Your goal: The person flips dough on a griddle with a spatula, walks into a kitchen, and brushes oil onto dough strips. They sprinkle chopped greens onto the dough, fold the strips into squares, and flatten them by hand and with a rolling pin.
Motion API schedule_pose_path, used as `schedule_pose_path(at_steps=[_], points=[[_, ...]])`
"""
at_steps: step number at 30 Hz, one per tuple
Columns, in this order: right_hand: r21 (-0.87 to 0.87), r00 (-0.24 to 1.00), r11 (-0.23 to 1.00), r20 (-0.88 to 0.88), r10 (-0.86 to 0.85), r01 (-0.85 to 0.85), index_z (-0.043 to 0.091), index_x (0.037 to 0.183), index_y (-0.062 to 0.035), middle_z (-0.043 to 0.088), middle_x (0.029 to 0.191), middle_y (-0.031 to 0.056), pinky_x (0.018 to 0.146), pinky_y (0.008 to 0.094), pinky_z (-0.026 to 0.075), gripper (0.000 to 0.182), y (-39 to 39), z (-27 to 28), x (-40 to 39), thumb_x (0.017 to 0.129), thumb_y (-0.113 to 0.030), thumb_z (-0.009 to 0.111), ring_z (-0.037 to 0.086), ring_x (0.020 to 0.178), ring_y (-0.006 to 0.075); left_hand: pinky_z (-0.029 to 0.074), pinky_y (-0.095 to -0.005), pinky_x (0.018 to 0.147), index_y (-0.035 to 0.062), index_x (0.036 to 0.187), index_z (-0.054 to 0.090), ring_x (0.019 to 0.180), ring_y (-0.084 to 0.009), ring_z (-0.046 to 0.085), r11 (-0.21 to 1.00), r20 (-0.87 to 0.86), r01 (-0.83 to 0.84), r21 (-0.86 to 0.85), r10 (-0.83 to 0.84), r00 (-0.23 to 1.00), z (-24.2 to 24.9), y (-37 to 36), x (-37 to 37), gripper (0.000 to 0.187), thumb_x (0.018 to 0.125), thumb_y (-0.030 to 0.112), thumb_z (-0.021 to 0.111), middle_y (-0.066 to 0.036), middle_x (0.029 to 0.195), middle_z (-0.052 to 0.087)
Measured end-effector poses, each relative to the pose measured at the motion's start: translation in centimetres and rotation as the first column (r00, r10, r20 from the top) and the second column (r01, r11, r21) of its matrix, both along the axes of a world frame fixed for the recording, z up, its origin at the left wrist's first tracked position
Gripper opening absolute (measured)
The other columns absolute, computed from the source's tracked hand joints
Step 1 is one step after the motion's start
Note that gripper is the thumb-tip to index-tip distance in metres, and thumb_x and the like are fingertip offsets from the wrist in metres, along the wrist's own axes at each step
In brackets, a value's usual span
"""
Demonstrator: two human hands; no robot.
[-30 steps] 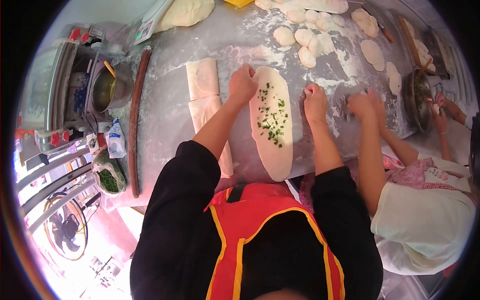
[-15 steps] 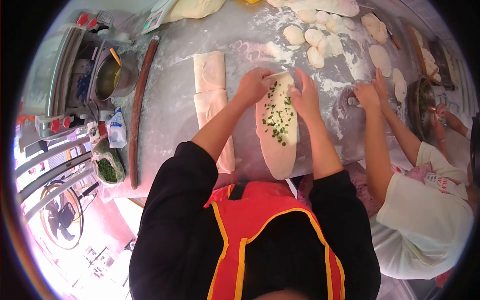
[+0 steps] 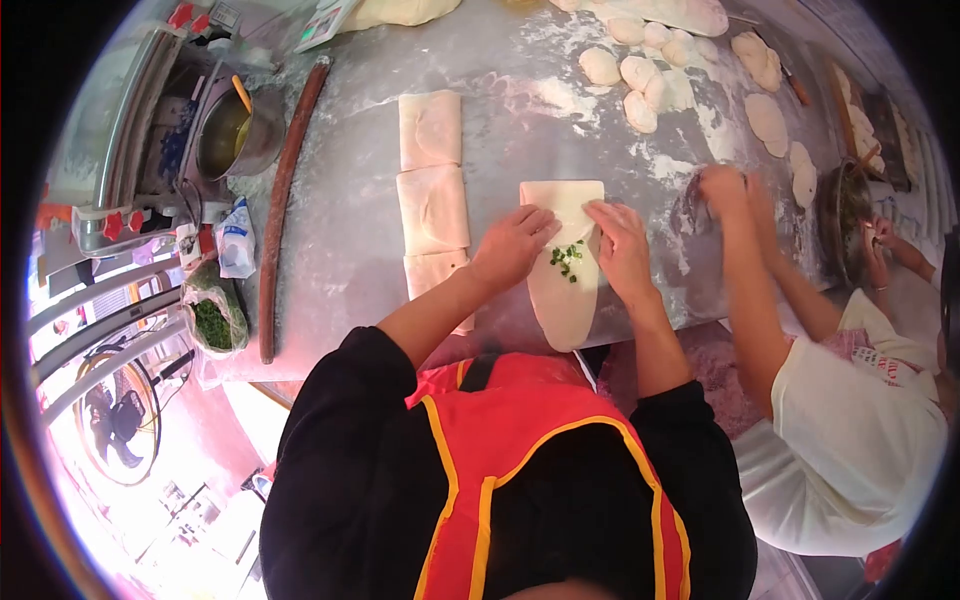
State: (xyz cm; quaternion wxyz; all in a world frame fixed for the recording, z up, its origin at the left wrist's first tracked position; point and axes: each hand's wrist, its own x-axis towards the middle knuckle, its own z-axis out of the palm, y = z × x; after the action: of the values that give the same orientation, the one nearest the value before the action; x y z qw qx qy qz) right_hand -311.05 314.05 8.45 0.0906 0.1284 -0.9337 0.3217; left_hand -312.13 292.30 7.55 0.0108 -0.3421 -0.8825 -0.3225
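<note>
Dough strip (image 3: 563, 308): folded at 12 o'clock.
Left hand (image 3: 515, 243): fingers pinching flap (image 3: 563, 196), 10 o'clock.
Right hand (image 3: 623, 245): likewise, 2 o'clock.
Fold: keep edges flush.

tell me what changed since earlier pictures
The far end of the dough strip is folded toward its near end, covering most chopped greens. The right hand came from the right onto the fold; the left hand stays along the left edge. The brown rod stayed.
</note>
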Motion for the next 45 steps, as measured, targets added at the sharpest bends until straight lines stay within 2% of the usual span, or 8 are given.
schedule_pose_path(at_steps=[4, 10, 18, 24, 27, 36, 39, 45], points=[[0.206, 0.958, 0.936, -0.039, -0.284, 0.286, 0.050, 0.128, -0.0004, 0.052, 0.132, 0.0139, 0.100, 0.0424, 0.037, 0.052, 1.2, -0.5, -1.9, 0.078, 0.009, 0.050, 0.045, 0.121, 0.0329, 0.048, -0.0380, 0.092, 0.0018, 0.112, 0.060, 0.113, -0.0295, 0.053, 1.000, 0.034, -0.015, -0.008, 0.015, 0.999, 0.0, -0.1, 0.8, 0.035, 0.076, 0.001, 0.057, -0.012, 0.117, 0.058], [0.429, 0.961, 0.867, -0.007, -0.277, 0.254, 0.044, 0.136, -0.0013, 0.045, 0.140, 0.0154, 0.108, 0.0450, 0.028, 0.060, 2.5, -3.7, -4.1, 0.077, 0.009, 0.050, 0.037, 0.131, 0.0336, 0.048, -0.0394, 0.090, 0.0022, 0.110, 0.059, 0.107, -0.0313, 0.056, 0.995, 0.087, -0.071, 0.073, 0.064, 0.994, 1.0, -0.3, 0.6, 0.032, 0.078, 0.001, 0.058, -0.012, 0.114, 0.059], [0.229, 0.991, 0.971, 0.101, -0.089, 0.064, 0.046, 0.135, -0.0029, 0.044, 0.141, 0.0165, 0.108, 0.0496, 0.027, 0.052, -1.2, 1.5, 0.4, 0.083, 0.000, 0.051, 0.036, 0.133, 0.0312, 0.050, -0.0397, 0.087, 0.0045, 0.111, 0.060, 0.103, -0.0316, 0.058, 0.981, 0.086, -0.145, 0.128, 0.135, 0.987, 1.2, -1.1, 0.2, 0.032, 0.079, 0.001, 0.060, -0.012, 0.112, 0.060], [0.380, 0.992, 0.922, 0.120, 0.031, -0.075, 0.048, 0.131, -0.0021, 0.048, 0.135, 0.0167, 0.106, 0.0460, 0.032, 0.048, -4.4, 1.2, 3.1, 0.085, -0.013, 0.057, 0.041, 0.127, 0.0341, 0.046, -0.0405, 0.091, 0.0035, 0.112, 0.058, 0.107, -0.0320, 0.054, 0.975, 0.079, -0.217, 0.047, 0.213, 0.974, 0.7, -1.0, -1.7, 0.031, 0.082, 0.007, 0.061, -0.013, 0.114, 0.058], [0.033, 0.978, 0.995, 0.187, -0.094, 0.089, 0.051, 0.126, -0.0037, 0.052, 0.130, 0.0157, 0.103, 0.0445, 0.035, 0.046, -2.3, 2.7, -0.2, 0.083, -0.014, 0.062, 0.044, 0.123, 0.0347, 0.047, -0.0413, 0.089, 0.0049, 0.111, 0.059, 0.110, -0.0313, 0.054, 0.959, 0.178, -0.285, 0.006, 0.279, 0.944, -0.3, -0.8, -4.0, 0.031, 0.081, 0.011, 0.065, -0.013, 0.118, 0.058], [0.171, 0.882, 0.980, 0.471, 0.006, -0.098, 0.059, 0.106, -0.0041, 0.059, 0.111, 0.0144, 0.095, 0.0427, 0.037, 0.037, -1.4, 1.9, -5.6, 0.071, -0.009, 0.071, 0.045, 0.113, 0.0350, 0.046, -0.0429, 0.083, 0.0076, 0.102, 0.058, 0.100, -0.0327, 0.057, 0.951, 0.580, -0.119, -0.286, 0.271, 0.768, -0.1, 0.9, -7.8, 0.031, 0.077, 0.020, 0.071, -0.014, 0.098, 0.059], [0.170, 0.916, 0.982, 0.401, 0.003, -0.077, 0.058, 0.096, -0.0037, 0.058, 0.107, 0.0126, 0.092, 0.0448, 0.038, 0.026, -1.5, 2.6, -4.2, 0.073, -0.007, 0.070, 0.047, 0.109, 0.0350, 0.046, -0.0422, 0.079, 0.0071, 0.098, 0.057, 0.093, -0.0338, 0.059, 0.987, 0.329, -0.163, -0.008, 0.157, 0.931, 0.2, 0.0, -5.6, 0.024, 0.079, 0.017, 0.068, -0.013, 0.095, 0.060], [0.063, 0.990, 0.991, 0.085, 0.116, -0.122, 0.058, 0.095, -0.0049, 0.059, 0.101, 0.0118, 0.089, 0.0440, 0.039, 0.024, -0.7, 3.9, 2.3, 0.072, -0.002, 0.064, 0.052, 0.100, 0.0346, 0.048, -0.0396, 0.079, 0.0045, 0.093, 0.056, 0.093, -0.0327, 0.058, 0.998, 0.002, 0.052, 0.027, -0.052, 0.999, 2.1, -1.0, 0.7, 0.019, 0.076, 0.009, 0.062, -0.011, 0.096, 0.060]])
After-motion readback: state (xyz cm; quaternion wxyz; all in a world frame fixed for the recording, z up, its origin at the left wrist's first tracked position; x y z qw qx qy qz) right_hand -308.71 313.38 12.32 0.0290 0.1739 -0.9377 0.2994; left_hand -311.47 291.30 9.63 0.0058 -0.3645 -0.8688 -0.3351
